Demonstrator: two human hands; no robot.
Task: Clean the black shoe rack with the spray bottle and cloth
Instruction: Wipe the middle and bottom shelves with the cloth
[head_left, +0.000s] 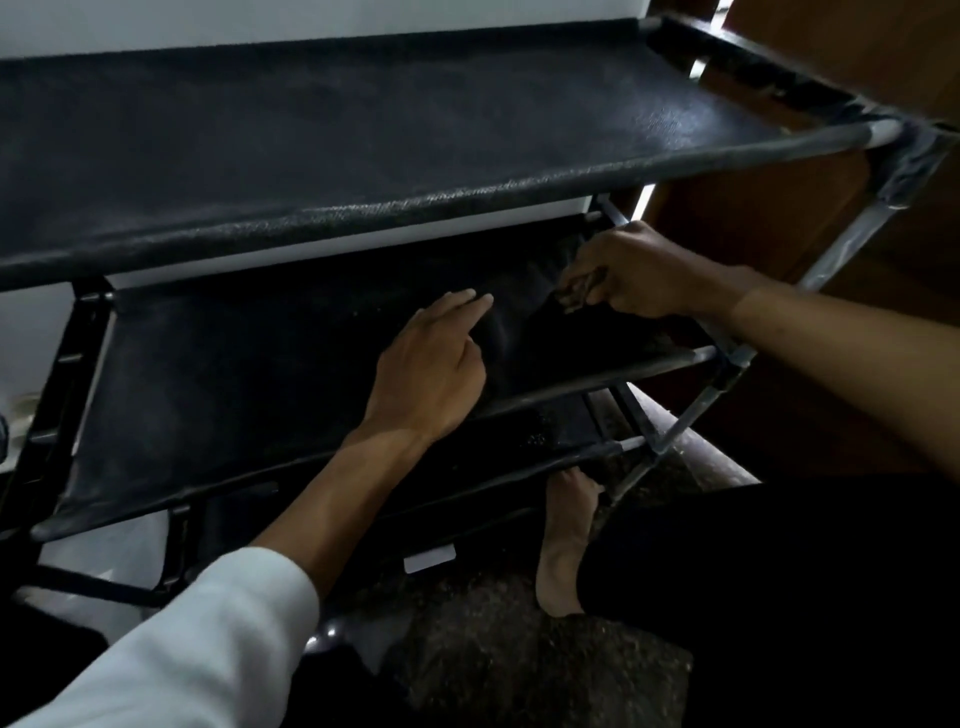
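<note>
On the middle shelf (208, 374) of the black shoe rack (363, 156), the left hand (431, 374) rests with 2 fingers stretched out, holding nothing. The right hand (639, 275) pinches a small crumpled cloth (579, 293) at the shelf's right end.

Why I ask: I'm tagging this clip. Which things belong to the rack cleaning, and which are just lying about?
Job: black shoe rack; crumpled cloth, pinched by the right hand; left hand, touching the middle shelf.
Just there: wooden furniture; speckled floor; bare foot. No spray bottle shows.
</note>
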